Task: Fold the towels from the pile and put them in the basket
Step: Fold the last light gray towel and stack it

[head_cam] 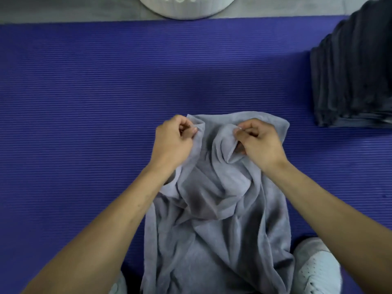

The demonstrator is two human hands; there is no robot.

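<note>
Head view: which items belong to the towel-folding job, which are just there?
In the job:
- grey towel, crumpled, pinched at its far edge by left hand and right hand
- dark towel pile, at right
- white basket, top edge, only partly in view

Just there:
- purple mat
- white shoe

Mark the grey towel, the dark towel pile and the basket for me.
grey towel (pixel 212 209): head view, crumpled middle.
dark towel pile (pixel 352 77): head view, stacked folded edges at right.
basket (pixel 186 9): head view, rim at top edge.
</note>
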